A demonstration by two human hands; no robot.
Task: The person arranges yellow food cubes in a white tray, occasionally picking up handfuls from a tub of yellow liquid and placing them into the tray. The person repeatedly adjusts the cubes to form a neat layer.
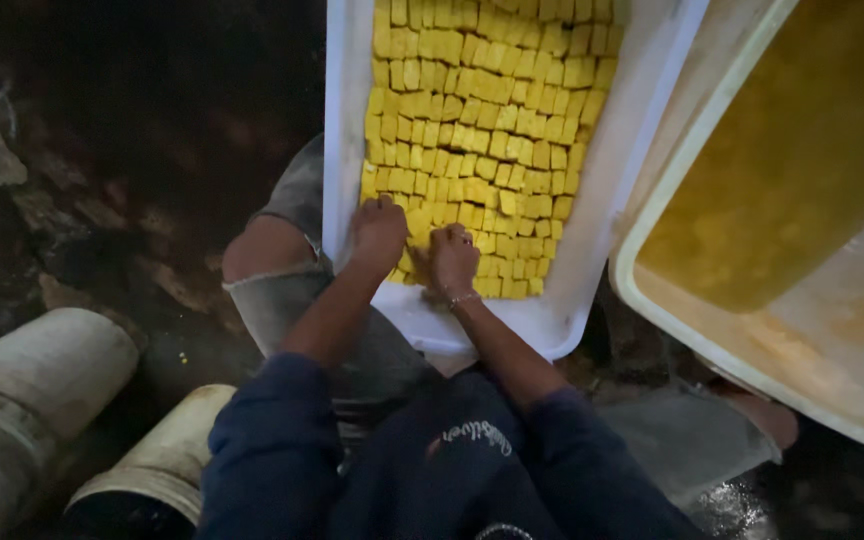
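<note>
Both hands are pressing flat, side by side, the left hand (379,232) and right hand (452,258) nudging yellow cubes (482,110) snugly together in the white tray (592,200), needing gentle, even pressure.

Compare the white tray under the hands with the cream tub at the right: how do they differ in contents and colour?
The white tray holds rows of small yellow cubes; the cream tub holds a smooth yellow-orange mass with no separate pieces. The tray's rim is white, the tub's is cream. The left hand and right hand rest on cubes at the tray's near end; no hand touches the tub. Both are rectangular containers with yellow contents.
</note>
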